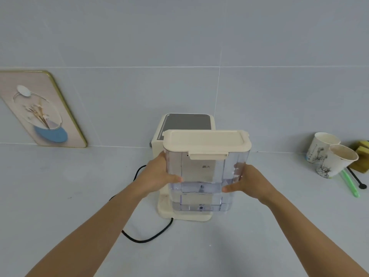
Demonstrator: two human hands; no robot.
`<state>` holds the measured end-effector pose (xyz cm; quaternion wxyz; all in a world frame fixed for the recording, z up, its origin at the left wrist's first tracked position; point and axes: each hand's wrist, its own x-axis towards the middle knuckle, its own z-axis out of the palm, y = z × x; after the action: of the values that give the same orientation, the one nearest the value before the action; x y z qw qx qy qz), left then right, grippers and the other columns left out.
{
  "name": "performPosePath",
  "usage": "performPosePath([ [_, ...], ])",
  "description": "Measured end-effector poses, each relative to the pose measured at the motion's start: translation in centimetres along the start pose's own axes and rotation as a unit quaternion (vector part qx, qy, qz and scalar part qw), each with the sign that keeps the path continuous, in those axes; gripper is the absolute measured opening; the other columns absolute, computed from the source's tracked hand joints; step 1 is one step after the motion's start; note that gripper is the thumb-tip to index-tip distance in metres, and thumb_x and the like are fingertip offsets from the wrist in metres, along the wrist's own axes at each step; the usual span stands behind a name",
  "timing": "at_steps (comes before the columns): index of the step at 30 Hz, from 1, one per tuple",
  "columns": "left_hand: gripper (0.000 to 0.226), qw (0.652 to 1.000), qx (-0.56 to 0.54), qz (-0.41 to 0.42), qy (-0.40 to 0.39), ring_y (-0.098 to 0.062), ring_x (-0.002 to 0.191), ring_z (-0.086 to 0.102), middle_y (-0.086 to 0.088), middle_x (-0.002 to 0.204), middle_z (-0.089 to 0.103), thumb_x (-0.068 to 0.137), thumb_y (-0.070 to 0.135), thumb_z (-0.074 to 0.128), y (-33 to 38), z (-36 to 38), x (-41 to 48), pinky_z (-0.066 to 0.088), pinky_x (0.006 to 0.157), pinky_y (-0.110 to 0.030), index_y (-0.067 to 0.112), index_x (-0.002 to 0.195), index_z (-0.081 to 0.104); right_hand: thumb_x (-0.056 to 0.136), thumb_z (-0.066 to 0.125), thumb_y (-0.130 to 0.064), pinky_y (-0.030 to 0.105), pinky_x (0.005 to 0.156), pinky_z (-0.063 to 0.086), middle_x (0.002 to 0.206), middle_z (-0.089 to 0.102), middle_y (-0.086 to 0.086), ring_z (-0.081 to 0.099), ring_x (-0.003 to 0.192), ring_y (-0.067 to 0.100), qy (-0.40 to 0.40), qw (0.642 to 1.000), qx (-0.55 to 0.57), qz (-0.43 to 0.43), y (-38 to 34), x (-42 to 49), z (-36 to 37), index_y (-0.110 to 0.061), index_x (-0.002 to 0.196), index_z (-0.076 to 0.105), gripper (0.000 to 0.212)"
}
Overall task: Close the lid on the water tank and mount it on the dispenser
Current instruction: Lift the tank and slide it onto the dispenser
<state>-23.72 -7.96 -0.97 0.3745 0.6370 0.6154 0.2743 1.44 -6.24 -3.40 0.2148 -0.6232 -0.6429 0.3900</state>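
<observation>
Between the two hands: water tank point(201, 176), clear plastic, cream lid point(205, 139) seated flat on top with its front latch down, so the closing step looks done. Left hand point(157, 176) clasps the tank's left wall, right hand point(247, 183) the right wall, thumbs on the near face; a two-sided grip, presumably to keep the tank level while it is lowered. Below the hands: black power cord point(147, 239) looping across the tabletop point(79, 196). Directly beyond the hands: cream dispenser point(187, 122), its base under the tank; whether the tank is seated cannot be told. Well right of the right hand: two paper cups point(331, 154). Far left of the left hand: framed picture point(40, 110) leaning on the tiled wall.
</observation>
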Motion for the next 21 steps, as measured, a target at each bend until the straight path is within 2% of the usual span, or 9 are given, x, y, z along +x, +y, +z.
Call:
performPosePath([
  [2, 0.07, 1.0, -0.002, 0.002, 0.003, -0.021, 0.116, 0.052, -0.002, 0.124, 0.057, 0.065, 0.013, 0.077, 0.0, 0.0, 0.2, 0.043, 0.102, -0.042, 0.014, 0.125, 0.042, 0.057, 0.083, -0.02, 0.021, 0.072, 0.04, 0.092, 0.052, -0.013, 0.052, 0.087, 0.012, -0.002, 1.0, 0.02, -0.001, -0.4, -0.2, 0.4, -0.023, 0.093, 0.049, 0.05],
  [4, 0.077, 1.0, -0.01, 0.007, 0.018, -0.017, 0.118, 0.049, 0.002, 0.126, 0.054, 0.063, 0.012, 0.079, -0.1, 0.0, 0.4, 0.042, 0.102, -0.038, 0.017, 0.128, 0.04, 0.056, 0.083, -0.016, 0.016, 0.06, 0.039, 0.081, 0.057, -0.018, 0.057, 0.078, 0.006, 0.004, 0.999, 0.048, -0.005, -0.4, 0.0, 0.7, -0.026, 0.076, 0.051, 0.039],
  [6, 0.08, 0.999, -0.02, 0.006, 0.033, -0.013, 0.113, 0.047, 0.008, 0.117, 0.051, 0.06, 0.01, 0.081, 0.0, 0.0, 0.7, 0.041, 0.093, -0.029, 0.016, 0.128, 0.039, 0.055, 0.084, -0.014, 0.021, 0.067, 0.045, 0.091, 0.067, -0.007, 0.063, 0.088, 0.012, 0.01, 0.998, 0.068, 0.0, -0.5, 0.0, 1.1, -0.021, 0.09, 0.06, 0.042],
  [7, 0.081, 0.999, -0.023, 0.001, 0.04, -0.014, 0.112, 0.047, 0.006, 0.113, 0.051, 0.059, 0.009, 0.081, 0.1, 0.0, 0.9, 0.039, 0.088, -0.027, 0.016, 0.128, 0.039, 0.055, 0.083, -0.013, 0.025, 0.074, 0.046, 0.101, 0.068, -0.002, 0.062, 0.095, 0.017, 0.012, 0.997, 0.081, 0.002, -0.6, 0.0, 1.4, -0.016, 0.101, 0.06, 0.052],
  [10, 0.084, 0.998, -0.019, -0.017, 0.055, -0.019, 0.114, 0.048, -0.006, 0.122, 0.054, 0.055, 0.008, 0.083, 0.0, 0.0, 1.3, 0.038, 0.084, -0.028, 0.013, 0.127, 0.04, 0.056, 0.083, -0.013, 0.027, 0.084, 0.043, 0.111, 0.061, -0.003, 0.055, 0.103, 0.017, 0.019, 0.995, 0.094, -0.004, -0.6, 0.0, 2.1, -0.016, 0.119, 0.051, 0.071],
  [14, 0.085, 0.998, -0.03, -0.029, 0.056, -0.023, 0.121, 0.046, -0.01, 0.128, 0.052, 0.054, 0.006, 0.083, -0.3, 0.0, 1.5, 0.038, 0.086, -0.028, 0.012, 0.127, 0.04, 0.055, 0.083, -0.012, 0.025, 0.079, 0.041, 0.114, 0.063, 0.001, 0.057, 0.103, 0.019, 0.029, 0.995, 0.092, -0.006, -0.6, 0.0, 2.4, -0.017, 0.118, 0.051, 0.071],
  [18, 0.083, 0.997, -0.051, -0.026, 0.049, -0.017, 0.11, 0.046, 0.002, 0.109, 0.048, 0.055, 0.002, 0.082, -0.6, 0.2, 1.3, 0.039, 0.086, -0.029, 0.01, 0.126, 0.042, 0.053, 0.084, -0.015, 0.027, 0.079, 0.043, 0.117, 0.062, 0.004, 0.057, 0.107, 0.022, 0.038, 0.996, 0.078, 0.005, -0.3, 0.1, 2.6, -0.015, 0.119, 0.048, 0.075],
  [21, 0.085, 0.997, -0.058, -0.013, 0.048, -0.014, 0.107, 0.045, 0.007, 0.11, 0.047, 0.054, 0.0, 0.082, -1.0, 0.2, 1.4, 0.041, 0.089, -0.029, 0.016, 0.127, 0.043, 0.054, 0.084, -0.015, 0.028, 0.076, 0.044, 0.115, 0.062, 0.006, 0.057, 0.102, 0.023, 0.041, 0.997, 0.066, 0.004, -0.2, 0.2, 2.8, -0.012, 0.116, 0.048, 0.073],
])
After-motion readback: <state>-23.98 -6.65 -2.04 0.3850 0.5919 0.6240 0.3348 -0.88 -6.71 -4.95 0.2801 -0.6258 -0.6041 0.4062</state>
